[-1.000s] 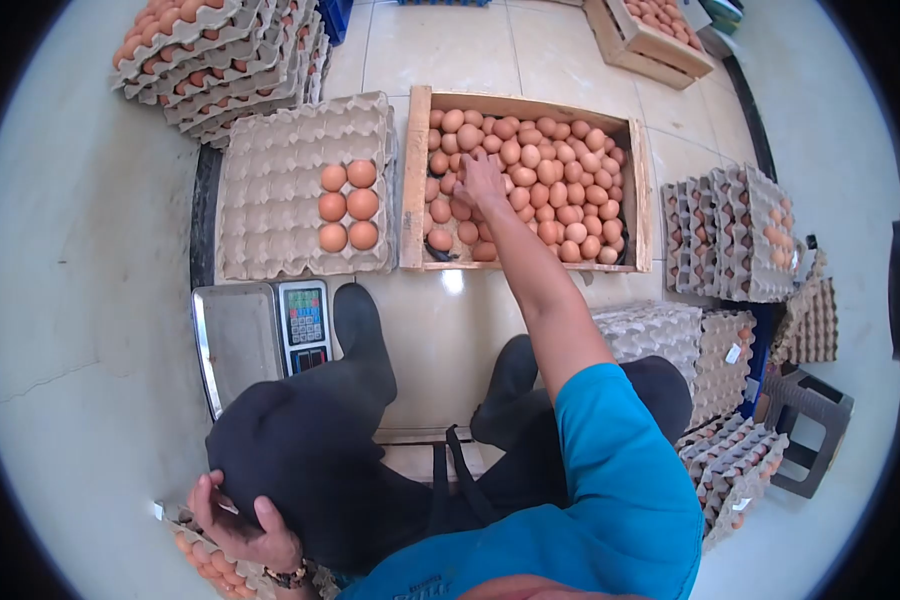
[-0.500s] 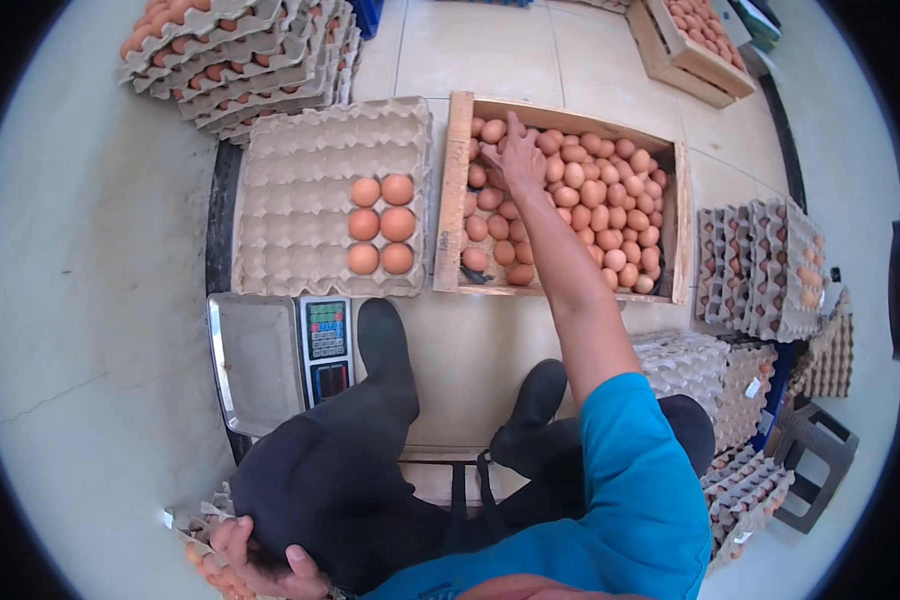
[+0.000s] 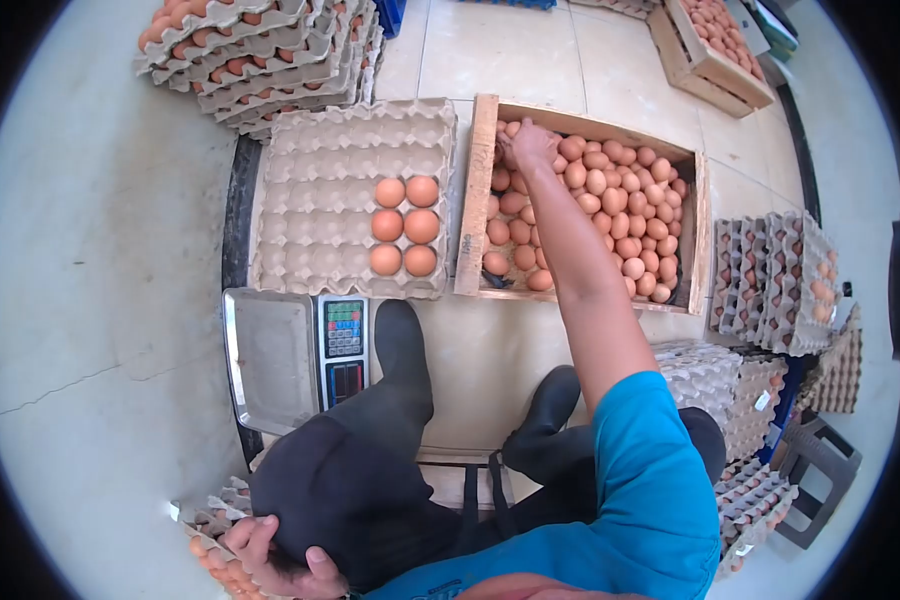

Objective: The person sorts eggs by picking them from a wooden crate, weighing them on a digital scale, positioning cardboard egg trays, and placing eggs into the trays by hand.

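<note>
My right hand (image 3: 532, 148) reaches into the back left corner of a wooden crate (image 3: 481, 200) full of brown eggs (image 3: 620, 200). Its fingers curl down around an egg there, mostly hidden beneath the hand. To the left of the crate, a grey cardboard egg tray (image 3: 315, 200) holds several brown eggs (image 3: 387, 226) in two columns on its right side; its other cups are bare. Down at the lower left, my left hand (image 3: 280, 565) rests against my knee, thumb and fingers apart, holding nothing.
A digital scale (image 3: 345, 345) with a metal pan stands in front of the tray. Stacked egg trays (image 3: 270, 60) rise at the back left, with more stacks (image 3: 770, 280) on the right. Another egg crate (image 3: 710, 65) sits at the back right, and a dark stool (image 3: 818, 475) at lower right.
The view has shifted, so everything sits slightly farther right. In the crate's back left corner, my right hand's fingers have gone from outstretched to curled down. My left hand stays at the knee.
</note>
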Motion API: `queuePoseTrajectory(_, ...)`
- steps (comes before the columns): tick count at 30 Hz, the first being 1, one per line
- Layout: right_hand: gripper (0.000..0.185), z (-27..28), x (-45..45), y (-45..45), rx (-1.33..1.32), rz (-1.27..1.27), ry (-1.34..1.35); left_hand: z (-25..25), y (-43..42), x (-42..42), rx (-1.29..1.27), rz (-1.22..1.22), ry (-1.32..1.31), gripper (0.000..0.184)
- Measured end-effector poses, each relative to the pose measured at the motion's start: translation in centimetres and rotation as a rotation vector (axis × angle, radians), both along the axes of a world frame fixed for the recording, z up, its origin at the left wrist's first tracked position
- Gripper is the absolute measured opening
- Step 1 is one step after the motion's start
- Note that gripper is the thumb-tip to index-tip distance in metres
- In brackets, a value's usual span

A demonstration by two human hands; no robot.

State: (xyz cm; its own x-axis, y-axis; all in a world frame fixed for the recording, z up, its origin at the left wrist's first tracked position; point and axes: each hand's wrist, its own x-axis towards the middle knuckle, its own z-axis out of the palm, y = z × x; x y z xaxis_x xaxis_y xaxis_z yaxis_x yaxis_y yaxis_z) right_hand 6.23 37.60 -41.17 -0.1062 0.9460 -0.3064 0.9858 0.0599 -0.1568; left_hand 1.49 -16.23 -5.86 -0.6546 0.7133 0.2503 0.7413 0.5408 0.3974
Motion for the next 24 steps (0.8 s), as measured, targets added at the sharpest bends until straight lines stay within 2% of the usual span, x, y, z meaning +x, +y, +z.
queuePoseTrajectory(4, 0.055, 0.4, -0.7, -0.3, -0.015, -0.098, 0.063, -0.5, -0.2, -0.2, 0.062, -0.005, -0.026, 0.052)
queuePoseTrajectory(7, 0.057, 1.7, -0.4, -0.7, -0.062, -0.135, 0.080, -0.7, -0.7, -0.6, 0.056, -0.035, -0.001, 0.052)
queuePoseTrajectory(9, 0.066, -0.3, 0.5, 0.5, -0.108, -0.071, 0.083, -1.3, -1.1, -0.8, 0.101, -0.037, -0.018, 0.052)
queuePoseTrajectory(11, 0.065, -0.1, 0.7, 0.7, -0.131, -0.070, 0.147, -1.2, -1.3, -0.9, 0.101, -0.041, -0.023, 0.053)
queuePoseTrajectory(13, 0.056, 1.6, 1.6, -0.4, -0.131, -0.139, 0.265, -0.7, -1.3, -1.0, 0.059, -0.049, -0.026, 0.054)
queuePoseTrajectory(16, 0.052, 1.9, 4.7, -1.6, -0.458, -0.336, 1.032, -2.5, -3.0, -1.2, 0.160, -0.023, -0.074, 0.054)
queuePoseTrajectory(19, 0.049, 3.4, 9.2, -4.3, -0.865, -0.587, 1.652, -2.1, -2.8, -0.9, 0.130, 0.033, -0.105, 0.051)
queuePoseTrajectory(20, 0.051, 3.9, 10.6, -5.4, -0.926, -0.605, 1.786, -2.1, -2.4, -0.7, 0.159, 0.026, -0.112, 0.049)
queuePoseTrajectory(22, 0.054, 6.5, 12.4, -8.6, -0.994, -0.498, 2.012, -1.9, -1.5, -0.4, 0.215, 0.006, -0.122, 0.045)
queuePoseTrajectory(24, 0.058, 10.0, 13.3, -11.8, -1.008, -0.276, 2.160, -1.2, -1.1, -0.3, 0.159, -0.023, -0.112, 0.044)
